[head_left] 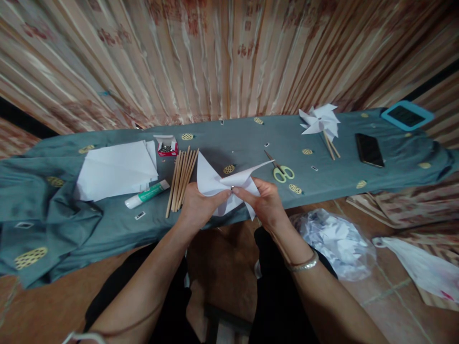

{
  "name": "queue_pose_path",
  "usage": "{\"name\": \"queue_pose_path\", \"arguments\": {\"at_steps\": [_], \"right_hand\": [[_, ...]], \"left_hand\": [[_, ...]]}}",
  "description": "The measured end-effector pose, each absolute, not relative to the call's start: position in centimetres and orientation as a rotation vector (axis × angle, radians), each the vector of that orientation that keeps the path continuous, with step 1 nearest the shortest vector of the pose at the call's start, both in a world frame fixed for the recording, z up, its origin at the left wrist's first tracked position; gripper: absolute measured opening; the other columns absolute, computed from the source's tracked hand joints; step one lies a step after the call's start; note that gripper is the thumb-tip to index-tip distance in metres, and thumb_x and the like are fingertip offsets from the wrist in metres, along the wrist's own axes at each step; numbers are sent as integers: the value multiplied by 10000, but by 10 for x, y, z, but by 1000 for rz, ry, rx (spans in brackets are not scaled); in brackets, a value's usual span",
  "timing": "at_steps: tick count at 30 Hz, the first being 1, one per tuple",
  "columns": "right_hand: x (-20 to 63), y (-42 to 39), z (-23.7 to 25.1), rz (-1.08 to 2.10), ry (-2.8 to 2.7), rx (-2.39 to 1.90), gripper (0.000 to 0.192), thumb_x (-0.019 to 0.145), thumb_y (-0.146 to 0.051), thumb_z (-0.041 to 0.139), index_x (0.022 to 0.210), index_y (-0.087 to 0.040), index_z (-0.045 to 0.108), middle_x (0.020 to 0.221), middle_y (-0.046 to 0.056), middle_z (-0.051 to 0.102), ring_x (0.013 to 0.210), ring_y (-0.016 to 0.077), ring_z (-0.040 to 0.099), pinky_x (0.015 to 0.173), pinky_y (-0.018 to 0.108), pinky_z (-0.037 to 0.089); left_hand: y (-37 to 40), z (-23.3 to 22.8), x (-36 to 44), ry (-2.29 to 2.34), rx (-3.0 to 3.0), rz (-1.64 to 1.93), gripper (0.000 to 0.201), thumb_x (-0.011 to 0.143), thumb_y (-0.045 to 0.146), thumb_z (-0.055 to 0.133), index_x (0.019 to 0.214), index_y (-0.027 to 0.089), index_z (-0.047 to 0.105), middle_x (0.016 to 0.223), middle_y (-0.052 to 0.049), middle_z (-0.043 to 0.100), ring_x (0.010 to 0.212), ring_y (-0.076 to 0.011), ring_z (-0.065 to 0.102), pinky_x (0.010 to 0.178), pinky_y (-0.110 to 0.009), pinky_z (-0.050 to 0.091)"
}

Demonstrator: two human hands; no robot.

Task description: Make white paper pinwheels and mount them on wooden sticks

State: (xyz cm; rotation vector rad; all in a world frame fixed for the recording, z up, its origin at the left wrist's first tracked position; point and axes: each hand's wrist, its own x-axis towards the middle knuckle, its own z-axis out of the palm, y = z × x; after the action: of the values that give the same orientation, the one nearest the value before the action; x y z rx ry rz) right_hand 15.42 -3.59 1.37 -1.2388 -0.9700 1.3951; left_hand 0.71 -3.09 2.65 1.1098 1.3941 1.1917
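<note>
Paper pinwheel (238,180), held above the near edge of the green tablecloth (244,143): the left hand (199,203) and right hand (267,200) both pinch it, thumbs nearly meeting at its centre by a small shiny pin (232,188) (a thumbtack, perhaps). Uneven thumb pressure could, I'd judge, tear the paper or let a folded blade spring loose; a slip might prick a fingertip hidden behind.
</note>
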Motion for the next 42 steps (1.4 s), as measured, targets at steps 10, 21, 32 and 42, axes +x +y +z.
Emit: {"name": "queue_pose_path", "arguments": {"at_steps": [10,21,32,42], "right_hand": [[157,-34,16,1443,-989,-1215,235,552,-325,823,719,-182,740,657,-12,709,567,123,570,569,264,469],[159,-33,9,1379,-1117,-1230,255,603,-381,793,734,-173,724,671,2,703,570,124,566,557,263,467],[164,-40,-1,1354,-1203,-1185,238,677,-375,764,822,-187,745,774,14,747,638,141,613,623,267,499],[190,-39,-4,1278,-1097,-1273,265,632,-395,812,793,-193,754,719,8,738,613,152,623,601,272,494]], "left_hand": [[-31,25,7,1431,1169,1217,210,540,210,778,699,121,675,660,-27,714,593,-163,654,532,-228,529],[-31,23,6,1446,1148,1135,176,548,187,767,687,120,684,637,-19,709,576,-154,640,505,-212,512],[-39,18,4,1294,1186,1070,303,564,268,781,823,117,741,770,-46,754,699,-211,689,625,-280,558],[-34,10,-21,1132,1117,1185,590,647,482,793,1103,120,700,1033,-124,744,939,-254,690,875,-366,536]]}}
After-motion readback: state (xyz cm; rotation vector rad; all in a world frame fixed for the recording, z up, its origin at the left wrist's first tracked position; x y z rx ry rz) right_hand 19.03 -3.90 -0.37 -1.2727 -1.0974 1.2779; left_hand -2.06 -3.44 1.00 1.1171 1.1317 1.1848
